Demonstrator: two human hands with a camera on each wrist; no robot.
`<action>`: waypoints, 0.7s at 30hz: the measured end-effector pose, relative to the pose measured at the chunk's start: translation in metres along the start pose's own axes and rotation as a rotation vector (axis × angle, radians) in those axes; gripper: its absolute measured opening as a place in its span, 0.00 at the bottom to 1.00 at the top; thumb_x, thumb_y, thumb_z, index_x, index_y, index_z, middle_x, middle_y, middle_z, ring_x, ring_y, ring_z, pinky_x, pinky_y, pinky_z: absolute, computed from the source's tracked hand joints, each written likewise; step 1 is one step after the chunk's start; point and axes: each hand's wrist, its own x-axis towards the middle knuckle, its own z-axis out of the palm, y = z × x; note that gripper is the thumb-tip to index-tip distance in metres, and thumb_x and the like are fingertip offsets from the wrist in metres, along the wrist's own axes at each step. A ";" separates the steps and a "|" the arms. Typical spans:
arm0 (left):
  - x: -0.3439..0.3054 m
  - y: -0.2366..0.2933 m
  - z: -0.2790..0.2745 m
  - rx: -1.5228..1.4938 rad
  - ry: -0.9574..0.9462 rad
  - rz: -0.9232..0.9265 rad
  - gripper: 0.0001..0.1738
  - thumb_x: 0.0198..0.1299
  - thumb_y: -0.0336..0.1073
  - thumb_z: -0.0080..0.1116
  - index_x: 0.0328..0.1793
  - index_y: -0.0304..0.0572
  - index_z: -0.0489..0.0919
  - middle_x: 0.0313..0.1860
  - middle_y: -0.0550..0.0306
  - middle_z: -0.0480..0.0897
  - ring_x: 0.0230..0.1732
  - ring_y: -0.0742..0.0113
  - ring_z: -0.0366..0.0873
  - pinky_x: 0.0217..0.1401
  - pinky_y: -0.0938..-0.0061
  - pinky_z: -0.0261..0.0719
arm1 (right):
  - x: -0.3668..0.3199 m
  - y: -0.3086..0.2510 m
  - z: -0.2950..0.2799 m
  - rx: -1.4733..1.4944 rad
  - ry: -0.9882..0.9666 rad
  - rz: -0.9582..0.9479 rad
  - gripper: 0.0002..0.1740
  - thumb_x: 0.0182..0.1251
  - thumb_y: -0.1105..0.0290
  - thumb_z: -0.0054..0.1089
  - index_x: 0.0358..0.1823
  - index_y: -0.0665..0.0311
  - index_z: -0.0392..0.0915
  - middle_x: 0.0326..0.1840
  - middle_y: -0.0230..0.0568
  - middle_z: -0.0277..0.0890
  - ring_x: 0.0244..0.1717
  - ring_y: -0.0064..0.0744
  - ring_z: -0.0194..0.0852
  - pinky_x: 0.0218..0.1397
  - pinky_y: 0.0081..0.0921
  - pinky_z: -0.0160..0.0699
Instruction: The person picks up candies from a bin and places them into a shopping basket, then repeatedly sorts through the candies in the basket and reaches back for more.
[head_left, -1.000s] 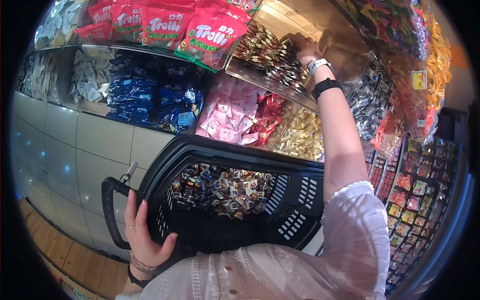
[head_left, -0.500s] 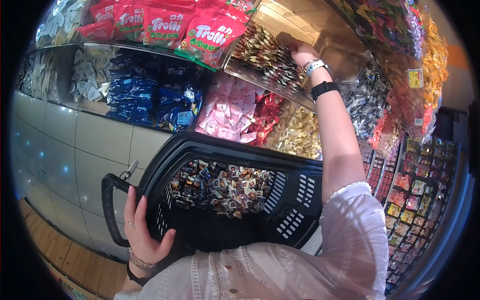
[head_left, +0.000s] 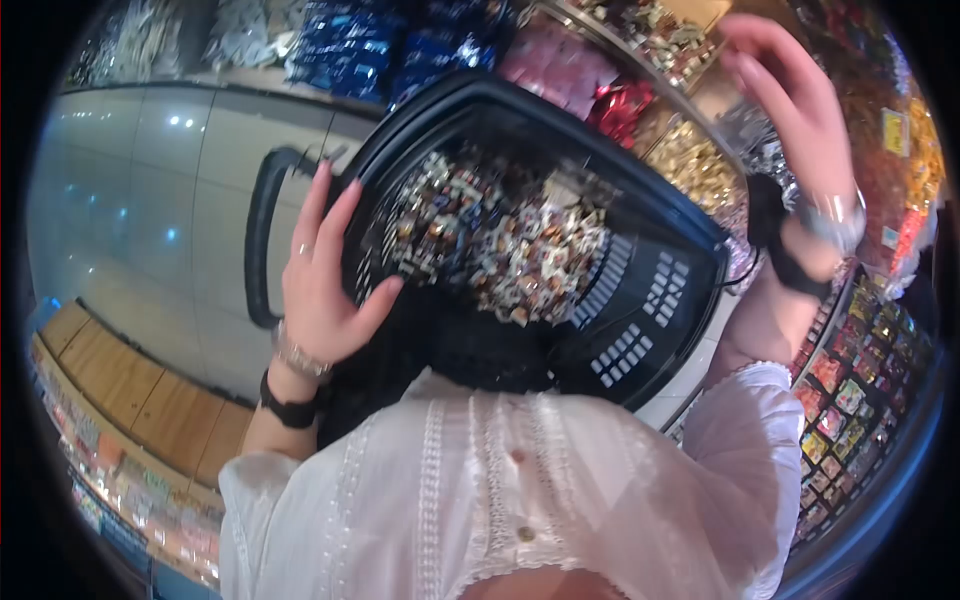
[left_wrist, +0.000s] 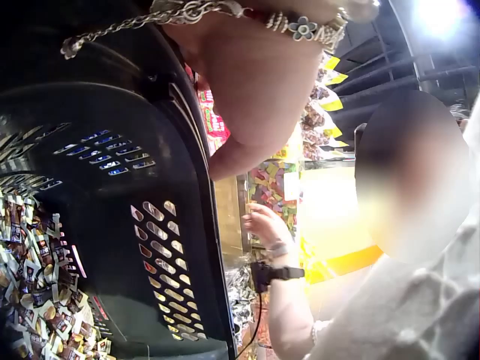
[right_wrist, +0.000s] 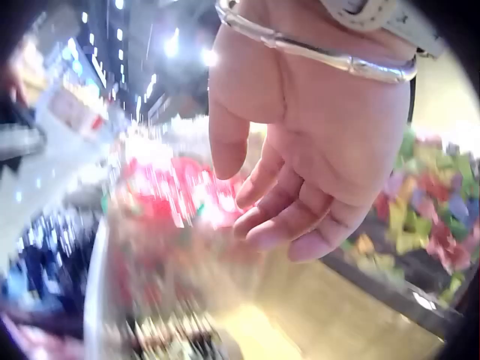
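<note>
A black shopping basket with slotted walls holds a layer of small wrapped candies. Against its left rim, near the handle, lies my left hand, fingers straight and thumb spread. My right hand hangs in the air at the upper right, over the edge of the candy bins, fingers loosely bent. In the right wrist view its palm shows nothing held. Below and beyond this hand is an open bin with a bare tan floor and a blurred row of wrapped candies.
Blue packets, pink packets and gold-wrapped candies fill bins behind the basket. Colourful candies lie in a neighbouring bin. Pale floor tiles stretch to the left, and packets hang at the lower right.
My right hand has come out of the brown candy bin, back toward my body, with fingers loosened. The view has tilted down, and the basket sits higher in it. My left hand stays on the rim.
</note>
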 end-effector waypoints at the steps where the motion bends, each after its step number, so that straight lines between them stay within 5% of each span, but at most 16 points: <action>1: 0.000 0.000 -0.001 0.003 -0.002 0.010 0.38 0.38 0.42 0.59 0.59 0.39 0.61 0.63 0.39 0.55 0.59 0.43 0.60 0.57 0.64 0.62 | -0.028 -0.027 0.015 0.075 -0.068 -0.031 0.12 0.57 0.73 0.48 0.41 0.69 0.70 0.31 0.30 0.69 0.32 0.17 0.64 0.36 0.13 0.64; 2: -0.001 -0.001 -0.001 0.020 0.001 0.019 0.38 0.38 0.42 0.59 0.59 0.40 0.61 0.63 0.39 0.55 0.59 0.43 0.59 0.57 0.64 0.62 | -0.044 -0.035 0.022 -0.022 -0.270 -0.319 0.11 0.56 0.72 0.50 0.40 0.66 0.72 0.31 0.31 0.69 0.31 0.19 0.65 0.35 0.13 0.64; 3: -0.001 -0.001 -0.001 0.035 0.008 0.034 0.38 0.38 0.42 0.59 0.59 0.40 0.61 0.63 0.40 0.55 0.59 0.44 0.59 0.57 0.64 0.62 | -0.061 -0.051 0.037 0.152 -0.541 0.039 0.12 0.54 0.70 0.51 0.40 0.64 0.72 0.32 0.36 0.70 0.31 0.26 0.69 0.36 0.20 0.68; 5: -0.002 -0.002 0.001 0.001 0.009 0.031 0.38 0.38 0.41 0.59 0.59 0.41 0.61 0.63 0.40 0.55 0.59 0.44 0.59 0.57 0.64 0.62 | -0.077 -0.025 0.090 0.094 -0.821 -0.023 0.13 0.52 0.68 0.51 0.39 0.65 0.70 0.36 0.44 0.71 0.36 0.41 0.71 0.39 0.30 0.70; 11: -0.005 0.000 0.002 0.013 0.001 0.032 0.39 0.36 0.40 0.60 0.60 0.43 0.62 0.63 0.41 0.55 0.60 0.45 0.58 0.57 0.64 0.62 | -0.104 0.121 0.266 -0.197 -0.509 0.161 0.30 0.45 0.62 0.59 0.52 0.62 0.63 0.45 0.49 0.66 0.47 0.45 0.66 0.48 0.34 0.66; 13: -0.005 0.000 0.001 -0.005 -0.006 0.042 0.39 0.35 0.39 0.60 0.59 0.43 0.62 0.63 0.41 0.55 0.60 0.45 0.58 0.57 0.63 0.61 | -0.091 0.137 0.299 -0.633 -0.352 0.184 0.34 0.46 0.59 0.57 0.57 0.61 0.59 0.50 0.45 0.64 0.50 0.42 0.63 0.50 0.35 0.64; 15: -0.005 -0.002 0.001 0.052 -0.050 0.049 0.38 0.40 0.44 0.57 0.60 0.39 0.61 0.64 0.42 0.54 0.62 0.48 0.56 0.60 0.65 0.58 | -0.070 0.153 0.315 -0.578 -0.679 0.230 0.36 0.48 0.57 0.55 0.61 0.54 0.54 0.58 0.44 0.59 0.56 0.40 0.59 0.57 0.42 0.57; 16: -0.006 -0.003 0.001 0.054 -0.050 0.056 0.38 0.40 0.44 0.57 0.60 0.39 0.61 0.64 0.42 0.54 0.62 0.48 0.56 0.60 0.65 0.59 | -0.055 0.140 0.308 -0.799 -1.097 0.141 0.35 0.52 0.57 0.49 0.63 0.52 0.49 0.61 0.43 0.54 0.60 0.43 0.52 0.61 0.49 0.47; 17: -0.005 -0.004 0.001 0.054 -0.050 0.065 0.38 0.40 0.45 0.57 0.60 0.39 0.61 0.64 0.42 0.54 0.62 0.48 0.56 0.60 0.64 0.59 | -0.062 0.174 0.341 -0.757 -0.842 0.153 0.32 0.54 0.60 0.45 0.63 0.51 0.50 0.62 0.42 0.51 0.63 0.47 0.46 0.60 0.55 0.41; 19: -0.004 -0.003 0.002 0.040 -0.037 0.064 0.38 0.37 0.42 0.58 0.59 0.41 0.62 0.63 0.41 0.55 0.60 0.47 0.58 0.58 0.64 0.61 | -0.049 0.171 0.350 -0.641 -0.720 0.328 0.32 0.53 0.63 0.45 0.62 0.51 0.52 0.65 0.41 0.46 0.65 0.47 0.39 0.62 0.51 0.41; 21: -0.002 -0.002 0.002 0.013 -0.016 0.058 0.38 0.34 0.40 0.60 0.58 0.43 0.64 0.62 0.41 0.56 0.59 0.45 0.60 0.56 0.64 0.63 | -0.049 0.165 0.348 -0.643 -0.703 0.291 0.32 0.52 0.63 0.45 0.62 0.52 0.51 0.63 0.41 0.49 0.64 0.46 0.43 0.61 0.47 0.45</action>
